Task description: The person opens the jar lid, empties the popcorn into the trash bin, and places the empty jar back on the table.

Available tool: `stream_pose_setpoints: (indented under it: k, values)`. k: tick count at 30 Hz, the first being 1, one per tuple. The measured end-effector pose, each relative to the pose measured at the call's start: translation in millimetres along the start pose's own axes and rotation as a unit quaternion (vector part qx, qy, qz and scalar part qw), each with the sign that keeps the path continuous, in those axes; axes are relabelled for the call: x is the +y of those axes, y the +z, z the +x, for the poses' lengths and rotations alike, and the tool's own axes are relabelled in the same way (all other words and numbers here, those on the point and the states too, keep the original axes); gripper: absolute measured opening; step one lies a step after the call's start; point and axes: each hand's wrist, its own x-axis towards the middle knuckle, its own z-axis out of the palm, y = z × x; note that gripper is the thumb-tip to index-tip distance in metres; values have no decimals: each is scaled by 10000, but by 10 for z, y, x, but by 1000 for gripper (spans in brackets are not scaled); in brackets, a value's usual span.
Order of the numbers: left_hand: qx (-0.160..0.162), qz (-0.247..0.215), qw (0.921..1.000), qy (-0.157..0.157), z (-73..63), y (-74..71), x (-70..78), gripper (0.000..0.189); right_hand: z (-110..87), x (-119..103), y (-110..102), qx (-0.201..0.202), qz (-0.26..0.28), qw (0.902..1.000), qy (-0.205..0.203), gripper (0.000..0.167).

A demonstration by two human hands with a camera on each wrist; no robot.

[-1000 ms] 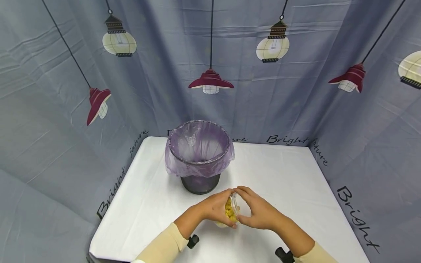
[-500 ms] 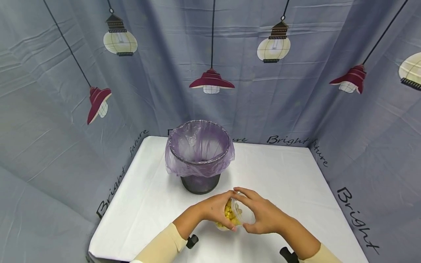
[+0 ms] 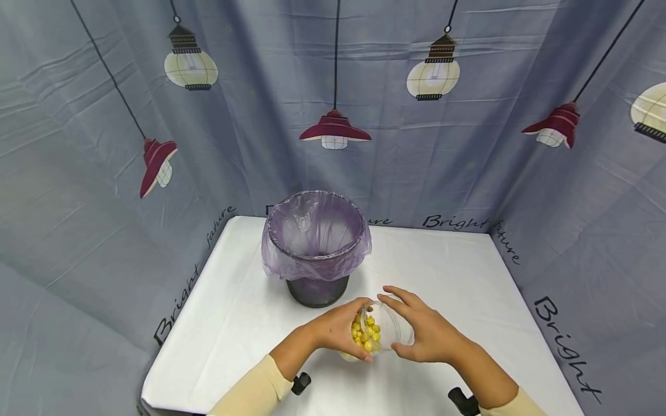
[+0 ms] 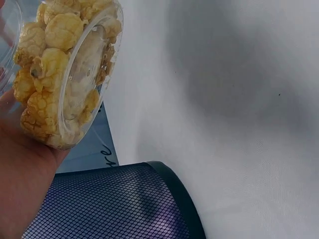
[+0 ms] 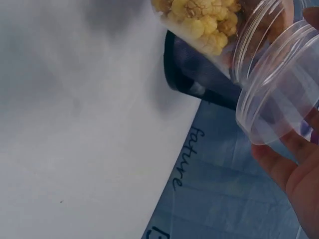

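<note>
In the head view, my left hand [image 3: 338,329] grips a clear plastic jar [image 3: 359,353] of yellow popcorn [image 3: 366,334], tilted sideways above the white table with its mouth to the right. The left wrist view shows the jar's round base [image 4: 84,74] close up. My right hand [image 3: 429,332] holds a clear plastic lid [image 3: 403,329] by its edge, thumb below and fingers above. In the right wrist view, the lid [image 5: 269,102] is right beside the jar's threaded mouth [image 5: 249,50]. Whether they still touch I cannot tell.
A black mesh waste bin [image 3: 317,292] with a purple bag [image 3: 278,263] over its rim stands beyond my hands. White cloth covers the table [image 3: 442,271]. Grey-blue curtains [image 3: 270,104] printed with lamps enclose its back and sides.
My right hand has moved right with the lid, away from the jar's mouth. More of the popcorn and the jar's opening shows. The left hand has hardly moved.
</note>
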Motion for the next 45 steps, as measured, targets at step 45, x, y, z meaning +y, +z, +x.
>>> stream_pose_setpoints:
  k: [45]
  values:
    - [1246, -1126, 9849, -433, -148, 289, -165, 110, -169, 1448, 804, -425, -596, 9201, 3848, 89]
